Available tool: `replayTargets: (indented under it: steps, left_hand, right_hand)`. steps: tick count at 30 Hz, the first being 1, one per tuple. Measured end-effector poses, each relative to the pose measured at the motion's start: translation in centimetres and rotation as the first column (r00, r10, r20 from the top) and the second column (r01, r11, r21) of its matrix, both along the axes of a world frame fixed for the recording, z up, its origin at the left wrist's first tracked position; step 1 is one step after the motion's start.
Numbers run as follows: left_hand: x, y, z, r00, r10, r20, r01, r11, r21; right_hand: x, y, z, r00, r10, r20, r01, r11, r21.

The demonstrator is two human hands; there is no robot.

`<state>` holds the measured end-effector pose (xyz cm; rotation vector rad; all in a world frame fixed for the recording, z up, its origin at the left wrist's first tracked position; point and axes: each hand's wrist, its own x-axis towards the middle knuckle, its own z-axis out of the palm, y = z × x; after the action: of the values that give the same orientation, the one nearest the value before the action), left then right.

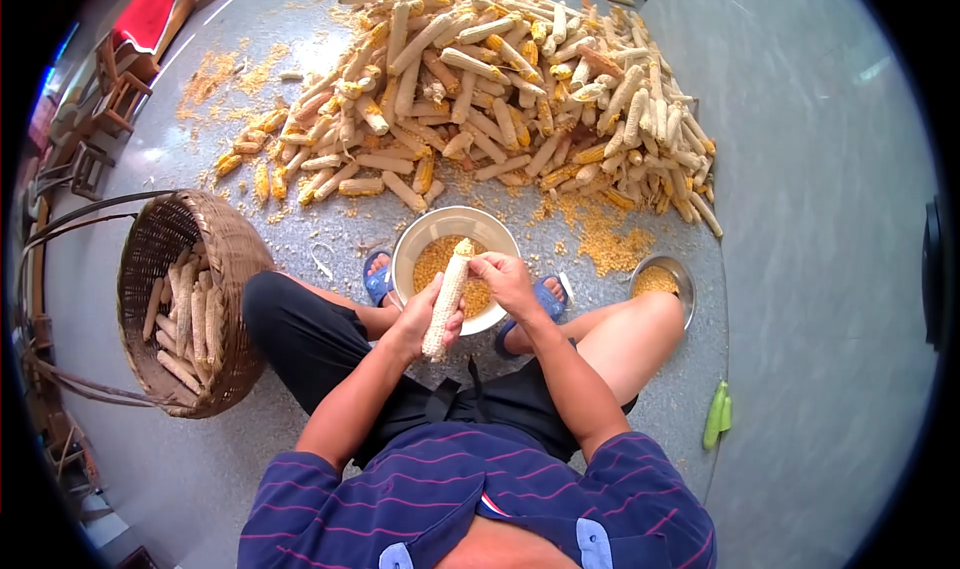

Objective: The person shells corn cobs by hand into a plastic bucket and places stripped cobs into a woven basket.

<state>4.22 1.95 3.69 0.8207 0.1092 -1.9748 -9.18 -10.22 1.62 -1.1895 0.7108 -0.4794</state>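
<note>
A mostly bare corn cob (447, 304) with some yellow kernels at its top end is held over a cream-rimmed bowl (405, 252). My left hand (420, 321) is wrapped round the lower part of the cob. At its upper end, my right hand (507, 281) has its fingers pinched against the tip; whether a kernel is between them is too small to tell. Loose yellow kernels (433, 260) lie in the bowl below, partly hidden by the hands and cob.
A large heap of cobs (500, 89) spreads across the floor ahead. On the left stands a wicker basket (232, 269) with bare cobs inside. A metal bowl (686, 287) of kernels is beside my right knee, and green vegetables (715, 416) lie farther back at right.
</note>
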Motion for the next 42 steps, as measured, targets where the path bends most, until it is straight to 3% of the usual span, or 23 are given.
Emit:
replayTargets:
  steps: [3,7,10,12,13,15,16,19,21,22,24,27,29,31,33,35,36,37,38,39,40,41,42]
  left_hand:
    - [-0.2,0.0,-0.4,0.984,0.039,-0.171,-0.045,0.998,-0.034]
    - [0.0,0.0,-0.4,0.961,0.028,-0.277,-0.057,0.994,-0.097]
    - [-0.4,0.0,-0.4,0.955,0.039,-0.296,-0.089,0.984,-0.156]
    - [-0.6,-0.2,-0.1,0.992,0.084,-0.097,-0.093,0.991,-0.095]
    - [-0.6,-0.2,-0.4,0.991,0.091,-0.098,-0.1,0.99,-0.099]
    - [-0.4,0.0,-1.4,0.987,0.026,0.161,-0.01,0.995,-0.101]
    - [-0.7,0.0,-0.5,0.958,0.031,0.283,-0.008,0.997,-0.081]
    - [-0.4,0.0,0.4,0.846,0.063,0.529,-0.062,0.998,-0.019]
    - [1.0,0.5,2.4,0.841,0.295,0.454,-0.288,0.954,-0.087]
    - [3.9,1.7,4.8,0.731,0.59,0.343,-0.501,0.805,-0.318]
    - [6.9,4.0,10.2,0.525,0.811,0.257,-0.656,0.578,-0.486]
    - [14.0,10.3,12.2,0.367,0.929,0.043,-0.793,0.337,-0.507]
    - [17.7,13.4,14.2,0.063,0.949,0.307,-0.805,0.23,-0.546]
    - [19.9,15.7,15.3,-0.116,0.907,0.404,-0.832,0.134,-0.539]
    - [27.2,23.2,9.5,0.047,0.958,0.282,-0.784,0.21,-0.585]
    - [28.1,21.9,10.7,-0.136,0.936,0.325,-0.972,-0.062,-0.227]
    - [28.9,22.2,9.6,-0.126,0.969,0.214,-0.987,-0.101,-0.127]
    - [28.0,20.5,10.3,-0.122,0.968,0.219,-0.988,-0.096,-0.125]
    - [25.6,17.6,12.0,0.013,0.971,0.24,-0.977,0.063,-0.206]
    - [23.3,14.8,13.3,0.142,0.952,0.27,-0.935,0.218,-0.278]
    - [21.9,12.5,13.5,0.22,0.939,0.265,-0.863,0.314,-0.396]
    - [20.6,10.2,13.7,0.292,0.918,0.269,-0.768,0.393,-0.506]
    - [19.0,7.2,14.7,0.3,0.894,0.333,-0.709,0.442,-0.549]
  right_hand:
    - [-0.2,-0.3,1.4,1.0,0.0,-0.012,-0.001,0.997,-0.075]
    - [0.0,-0.2,1.1,0.999,-0.035,0.034,0.037,0.997,-0.072]
    - [0.3,-0.1,1.1,0.994,-0.073,0.078,0.068,0.996,0.057]
    - [0.5,0.0,1.5,0.987,-0.12,0.106,0.099,0.977,0.188]
    - [0.5,-0.1,1.5,0.988,-0.113,0.106,0.092,0.979,0.184]
    - [0.6,0.1,1.5,0.999,0.025,0.047,-0.031,0.991,0.134]
    - [0.6,-0.1,0.7,0.999,0.029,-0.025,-0.029,1.0,0.012]
    - [0.4,0.0,0.1,0.989,0.089,-0.121,-0.094,0.995,-0.038]
    - [0.7,0.4,0.1,0.988,0.123,-0.091,-0.132,0.987,-0.095]
    - [0.9,0.6,0.2,0.997,0.059,-0.043,-0.06,0.997,-0.041]
    - [0.8,0.3,0.2,0.999,0.005,-0.044,-0.003,0.999,0.04]
    - [0.7,-1.0,-1.0,0.996,-0.03,-0.087,0.032,0.999,0.015]
    - [1.2,-2.4,-0.9,0.994,-0.057,-0.092,0.054,0.998,-0.034]
    - [1.8,-4.5,-0.2,0.984,-0.146,-0.101,0.134,0.985,-0.113]
    - [2.6,-7.1,-0.2,0.975,-0.169,-0.148,0.145,0.976,-0.16]
    - [3.4,-10.4,-0.7,0.963,-0.195,-0.188,0.153,0.965,-0.214]
    - [3.7,-12.2,-1.7,0.956,-0.125,-0.267,0.069,0.975,-0.209]
    - [4.2,-13.6,-2.8,0.937,-0.053,-0.345,-0.016,0.981,-0.194]
    - [4.9,-14.8,-3.8,0.935,-0.056,-0.349,-0.013,0.982,-0.19]
    - [5.6,-15.9,-4.7,0.878,0.048,-0.477,-0.18,0.955,-0.234]
    - [6.3,-17.0,-5.6,0.785,0.14,-0.603,-0.352,0.902,-0.25]
    - [7.1,-18.1,-6.9,0.776,0.15,-0.613,-0.364,0.9,-0.24]
    - [8.2,-18.7,-8.6,0.707,0.244,-0.664,-0.529,0.805,-0.267]
